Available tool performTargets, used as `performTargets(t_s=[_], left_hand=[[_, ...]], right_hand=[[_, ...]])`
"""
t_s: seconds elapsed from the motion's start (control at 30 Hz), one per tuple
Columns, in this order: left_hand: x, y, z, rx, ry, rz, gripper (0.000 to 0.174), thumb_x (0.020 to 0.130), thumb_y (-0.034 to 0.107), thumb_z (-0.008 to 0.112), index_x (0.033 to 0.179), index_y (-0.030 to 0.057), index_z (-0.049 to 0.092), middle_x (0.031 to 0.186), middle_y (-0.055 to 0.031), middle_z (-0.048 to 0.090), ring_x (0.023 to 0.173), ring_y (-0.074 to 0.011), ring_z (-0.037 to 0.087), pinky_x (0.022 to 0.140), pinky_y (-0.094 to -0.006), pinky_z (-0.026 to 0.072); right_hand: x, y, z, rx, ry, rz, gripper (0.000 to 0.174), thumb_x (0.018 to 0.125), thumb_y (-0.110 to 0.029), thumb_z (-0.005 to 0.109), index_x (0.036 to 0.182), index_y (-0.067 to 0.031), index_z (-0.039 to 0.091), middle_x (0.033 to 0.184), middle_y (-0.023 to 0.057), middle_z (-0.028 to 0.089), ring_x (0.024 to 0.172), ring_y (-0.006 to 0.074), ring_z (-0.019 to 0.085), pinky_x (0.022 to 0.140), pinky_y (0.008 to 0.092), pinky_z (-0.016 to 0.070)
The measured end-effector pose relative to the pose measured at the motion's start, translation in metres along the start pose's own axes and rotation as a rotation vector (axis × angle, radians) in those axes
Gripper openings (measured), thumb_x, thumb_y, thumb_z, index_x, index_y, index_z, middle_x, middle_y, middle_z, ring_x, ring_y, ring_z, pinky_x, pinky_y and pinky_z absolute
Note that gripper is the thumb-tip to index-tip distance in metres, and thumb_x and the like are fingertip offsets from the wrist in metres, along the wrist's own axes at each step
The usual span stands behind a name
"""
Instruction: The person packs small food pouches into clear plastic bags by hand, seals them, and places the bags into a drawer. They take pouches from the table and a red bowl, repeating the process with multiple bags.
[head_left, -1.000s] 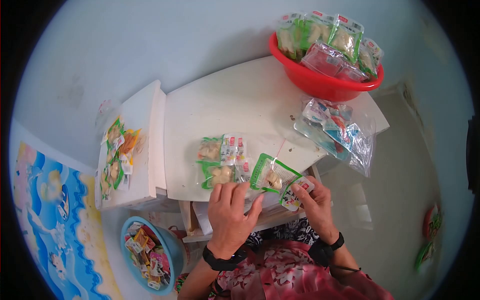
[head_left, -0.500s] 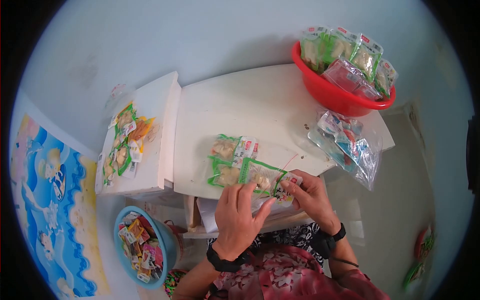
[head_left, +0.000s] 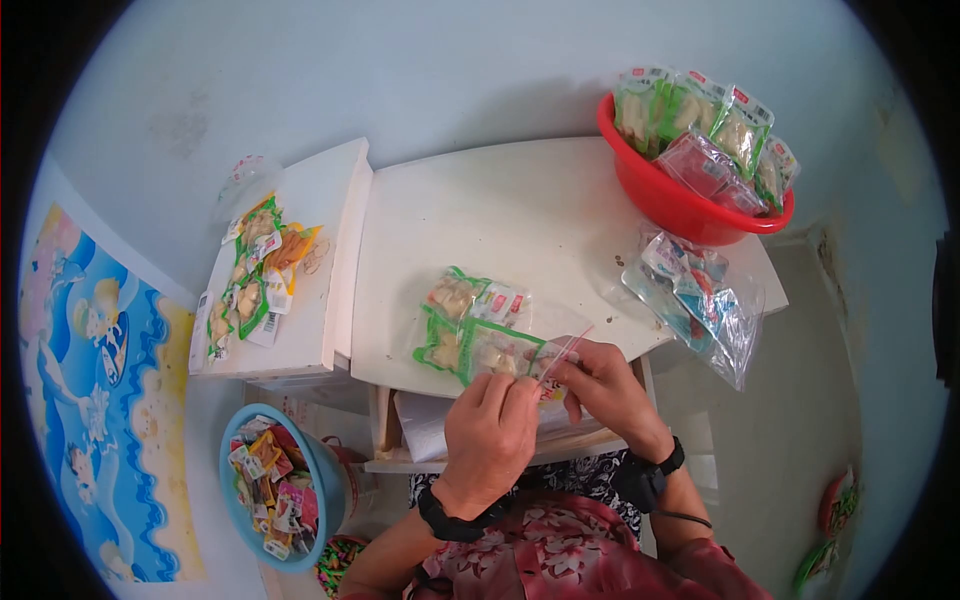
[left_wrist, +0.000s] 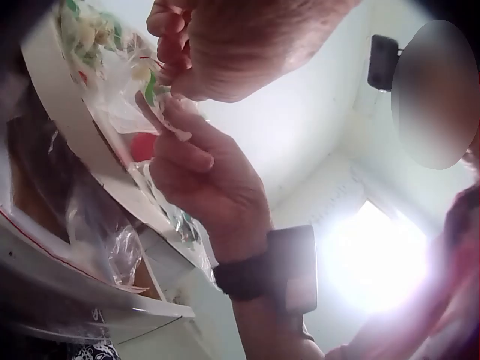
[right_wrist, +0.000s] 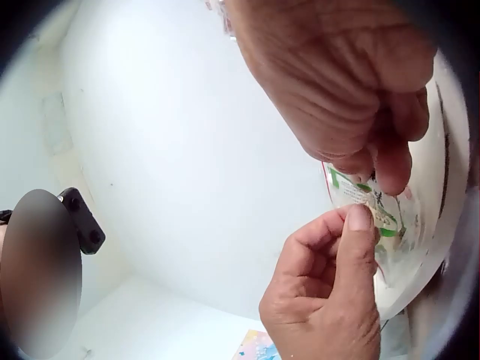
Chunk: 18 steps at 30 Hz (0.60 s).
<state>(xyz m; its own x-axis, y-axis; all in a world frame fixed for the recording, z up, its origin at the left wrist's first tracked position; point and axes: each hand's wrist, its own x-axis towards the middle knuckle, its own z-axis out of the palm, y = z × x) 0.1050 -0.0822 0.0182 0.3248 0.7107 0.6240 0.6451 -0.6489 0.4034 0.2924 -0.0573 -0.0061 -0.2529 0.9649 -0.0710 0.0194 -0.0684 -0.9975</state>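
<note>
We see glossy clear plastic on the zip bag point(head_left: 548, 362) & snack pkts point(head_left: 455, 297); table point(head_left: 500, 210) looks matt white-painted wood; red basin point(head_left: 672, 203) is smooth, shiny plastic.

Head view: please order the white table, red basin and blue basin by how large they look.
1. white table
2. red basin
3. blue basin, which stands lower, so its rank is less sure.
</note>
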Motion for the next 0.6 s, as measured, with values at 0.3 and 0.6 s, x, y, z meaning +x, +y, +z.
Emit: performTargets(t_s=[0.3,0.6], left_hand=[[-0.002,0.004,0.004,-0.060,0.016,0.051,0.019,0.085,-0.002,0.072,0.103,0.0004,0.065,0.089,-0.0117,0.060,0.077,-0.0322,0.061,0.065,-0.0423,0.0509],[-0.005,-0.003,0.002,-0.072,0.030,0.044,0.021,0.085,-0.002,0.072,0.105,0.0015,0.064,0.089,-0.0117,0.061,0.077,-0.0318,0.062,0.065,-0.0414,0.0511]], right_hand=[[0.036,-0.005,0.022,-0.021,-0.087,-0.066,0.033,0.101,-0.021,0.067,0.116,0.0087,0.067,0.094,0.0083,0.070,0.087,0.0128,0.060,0.075,0.0315,0.0505],[0.057,-0.018,0.030,-0.155,-0.199,-0.019,0.066,0.095,-0.021,0.074,0.147,0.0084,0.046,0.120,0.0189,0.067,0.099,0.0235,0.067,0.090,0.0321,0.0532]])
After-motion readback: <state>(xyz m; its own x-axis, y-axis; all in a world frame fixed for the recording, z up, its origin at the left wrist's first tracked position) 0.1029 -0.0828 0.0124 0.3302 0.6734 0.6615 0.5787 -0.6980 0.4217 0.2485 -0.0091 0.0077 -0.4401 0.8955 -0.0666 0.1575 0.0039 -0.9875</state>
